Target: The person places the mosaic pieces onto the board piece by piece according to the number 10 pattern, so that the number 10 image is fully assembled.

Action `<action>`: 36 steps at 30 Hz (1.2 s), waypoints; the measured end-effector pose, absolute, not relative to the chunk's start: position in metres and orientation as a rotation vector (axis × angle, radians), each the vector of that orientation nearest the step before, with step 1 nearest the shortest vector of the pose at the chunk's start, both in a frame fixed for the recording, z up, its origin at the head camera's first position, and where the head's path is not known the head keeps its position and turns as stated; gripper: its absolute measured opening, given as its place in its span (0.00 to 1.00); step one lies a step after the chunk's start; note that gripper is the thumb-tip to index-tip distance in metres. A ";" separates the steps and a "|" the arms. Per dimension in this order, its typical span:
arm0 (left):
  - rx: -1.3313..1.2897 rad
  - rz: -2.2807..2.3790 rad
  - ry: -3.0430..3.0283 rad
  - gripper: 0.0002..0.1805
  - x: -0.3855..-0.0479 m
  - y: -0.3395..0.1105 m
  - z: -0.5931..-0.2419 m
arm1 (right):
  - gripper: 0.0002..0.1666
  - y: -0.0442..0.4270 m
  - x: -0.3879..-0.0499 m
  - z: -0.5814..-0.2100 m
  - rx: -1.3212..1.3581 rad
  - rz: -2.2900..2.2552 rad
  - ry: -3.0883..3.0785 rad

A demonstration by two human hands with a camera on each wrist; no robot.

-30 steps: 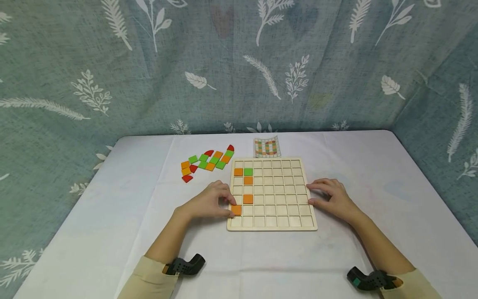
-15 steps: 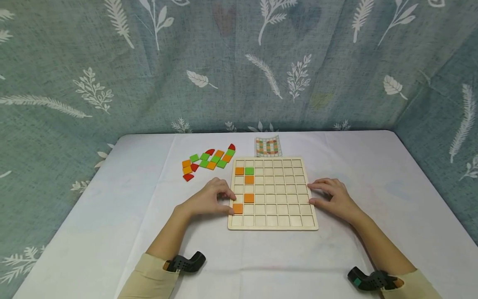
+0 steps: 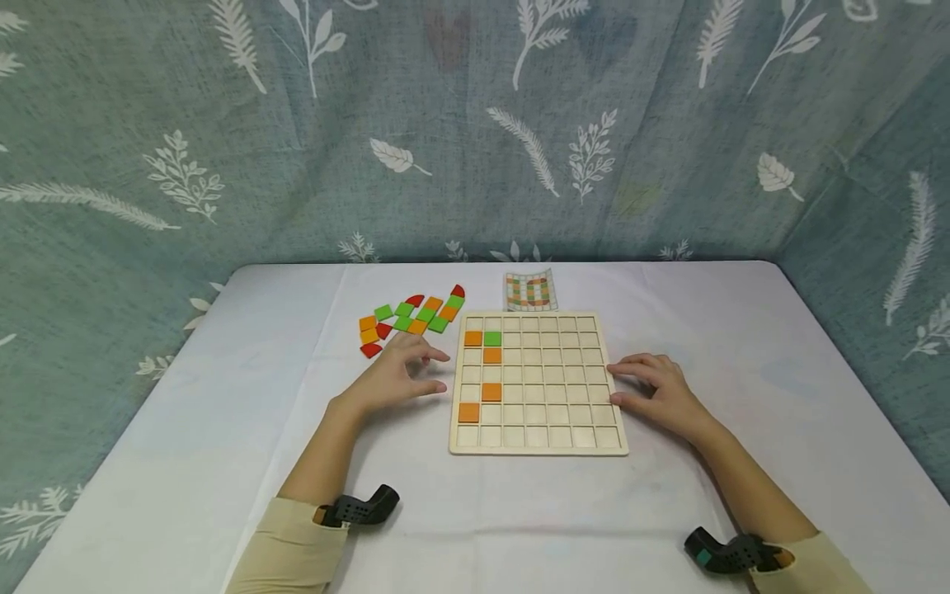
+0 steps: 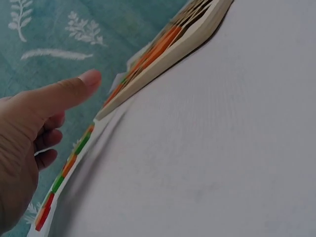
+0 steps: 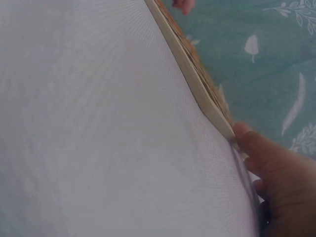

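A wooden grid board (image 3: 545,415) lies flat, with several orange tiles, such as one near its lower left corner (image 3: 468,412), and one green tile (image 3: 492,338) set in its left two columns. Left of the board, my left hand (image 3: 393,375) hovers with thumb and fingers apart and nothing between them. In the left wrist view its thumb (image 4: 69,94) stretches toward the board's edge, clear of it. My right hand (image 3: 660,392) rests thumb and fingertips against the board's right edge; the right wrist view shows the thumb (image 5: 249,138) touching the rim.
Loose green, orange and red pieces, among them a green square (image 3: 383,313) and a red quarter-round (image 3: 370,351), lie beyond my left hand. A printed pattern card (image 3: 530,292) sits behind the board. A white cloth (image 3: 549,520) covers the table; a leaf-patterned curtain (image 3: 445,198) hangs behind.
My left hand has let go of the orange tile in the lower left cell and moved back up and left, toward the loose pieces. My right hand stays at the board's edge.
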State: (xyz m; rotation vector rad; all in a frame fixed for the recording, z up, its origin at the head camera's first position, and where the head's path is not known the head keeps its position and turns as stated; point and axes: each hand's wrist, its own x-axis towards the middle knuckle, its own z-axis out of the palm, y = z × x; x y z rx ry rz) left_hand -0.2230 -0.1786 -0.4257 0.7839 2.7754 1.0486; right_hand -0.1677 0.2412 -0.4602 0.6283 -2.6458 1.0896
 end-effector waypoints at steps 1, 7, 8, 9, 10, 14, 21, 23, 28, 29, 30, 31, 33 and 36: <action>0.774 1.066 2.772 0.20 -0.224 -0.180 -0.425 | 0.24 0.241 -0.168 -0.461 0.628 1.083 -2.648; 0.702 1.120 2.758 0.22 -0.236 -0.183 -0.429 | 0.25 0.242 -0.168 -0.462 0.619 1.078 -2.649; 0.687 1.122 2.769 0.22 -0.239 -0.185 -0.430 | 0.25 0.242 -0.169 -0.462 0.618 1.079 -2.650; 0.671 1.132 2.779 0.22 -0.241 -0.186 -0.432 | 0.25 0.241 -0.169 -0.461 0.620 1.081 -2.650; 0.656 1.140 2.793 0.22 -0.245 -0.188 -0.433 | 0.25 0.241 -0.169 -0.461 0.621 1.082 -2.650; 0.611 1.184 2.859 0.24 -0.255 -0.192 -0.435 | 0.25 0.242 -0.169 -0.461 0.629 1.076 -2.643; 0.395 1.115 3.034 0.24 -0.268 -0.195 -0.434 | 0.25 0.240 -0.168 -0.461 0.621 1.068 -2.647; 0.320 1.025 3.058 0.25 -0.271 -0.196 -0.434 | 0.25 0.240 -0.168 -0.461 0.626 1.078 -2.648; 0.251 0.902 3.051 0.25 -0.275 -0.198 -0.436 | 0.25 0.240 -0.168 -0.462 0.646 1.079 -2.641; 0.251 0.902 3.046 0.26 -0.275 -0.198 -0.437 | 0.25 0.240 -0.168 -0.462 0.644 1.073 -2.641; 0.253 0.906 3.042 0.26 -0.276 -0.198 -0.437 | 0.25 0.240 -0.168 -0.461 0.642 1.069 -2.641; 0.254 0.908 3.038 0.26 -0.277 -0.197 -0.437 | 0.25 0.241 -0.168 -0.461 0.640 1.066 -2.639; 0.254 0.909 3.038 0.26 -0.278 -0.197 -0.437 | 0.25 0.241 -0.168 -0.461 0.635 1.060 -2.644; 0.244 0.903 3.039 0.24 -0.279 -0.197 -0.437 | 0.25 0.241 -0.168 -0.460 0.635 1.067 -2.645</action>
